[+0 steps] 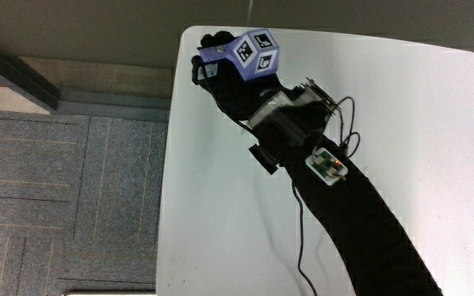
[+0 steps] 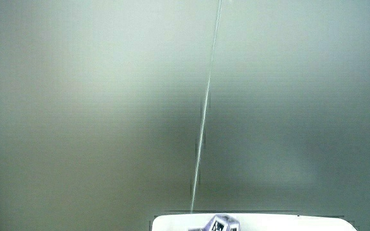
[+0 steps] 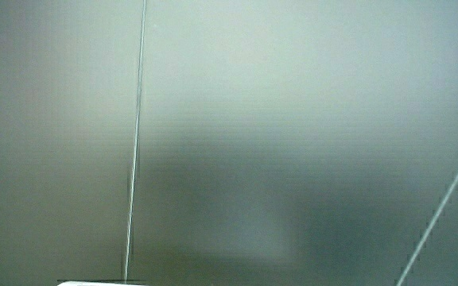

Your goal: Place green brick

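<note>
One gloved hand [image 1: 225,78] shows in the main view, reaching out to a corner of the white desk [image 1: 220,214] well away from the person, with the patterned cube [image 1: 253,56] on its back and its black-sleeved forearm [image 1: 369,222] running back across the desk toward the person. No green brick can be seen anywhere: it may be under the palm or inside the hand, but nothing green shows, so its place and the way its long axis lies cannot be told. The same goes for the hands state, which is hidden under the cube and the back of the glove. Both side views give almost only a pale wall; in a side view the cube [image 2: 220,224] just peeks over the desk's edge [image 2: 172,223]. If the brick is held, setting it down would probably happen right at this corner, close to the desk's edge.
</note>
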Tool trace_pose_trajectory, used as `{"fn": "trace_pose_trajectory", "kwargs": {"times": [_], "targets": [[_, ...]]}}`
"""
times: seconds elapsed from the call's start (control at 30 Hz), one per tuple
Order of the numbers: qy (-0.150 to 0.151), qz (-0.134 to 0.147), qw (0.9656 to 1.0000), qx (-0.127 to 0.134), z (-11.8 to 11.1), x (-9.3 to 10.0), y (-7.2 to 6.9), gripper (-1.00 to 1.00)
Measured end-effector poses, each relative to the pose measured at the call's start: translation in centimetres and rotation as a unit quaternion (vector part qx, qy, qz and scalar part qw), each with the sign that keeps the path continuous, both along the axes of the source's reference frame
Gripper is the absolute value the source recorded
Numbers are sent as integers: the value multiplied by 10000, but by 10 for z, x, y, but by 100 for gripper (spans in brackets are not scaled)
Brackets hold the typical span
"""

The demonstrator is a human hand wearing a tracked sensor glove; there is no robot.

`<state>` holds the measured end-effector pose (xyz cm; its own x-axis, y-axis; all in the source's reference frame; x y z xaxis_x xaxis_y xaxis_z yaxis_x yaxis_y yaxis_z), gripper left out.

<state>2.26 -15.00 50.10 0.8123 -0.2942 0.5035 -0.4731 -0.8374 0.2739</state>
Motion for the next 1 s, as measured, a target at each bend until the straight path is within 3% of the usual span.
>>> {"fn": "trace_pose_trajectory", "kwargs": {"times": [0.3,0.57,0.67,0.7,0.73,0.87,0.97,1.0], "targets": [[190,109,9995,-220,14,-7,-3,0],[614,114,9972,-408,27,-7,-6,0],[612,119,9973,-381,26,-6,-3,0],[565,32,9970,-522,29,-7,-2,0],[634,123,9970,-419,34,-6,-3,0],[563,138,9971,-499,32,-4,-3,0],[406,116,9971,-637,44,1,-7,0],[419,195,9973,-571,39,4,-3,0]]}}
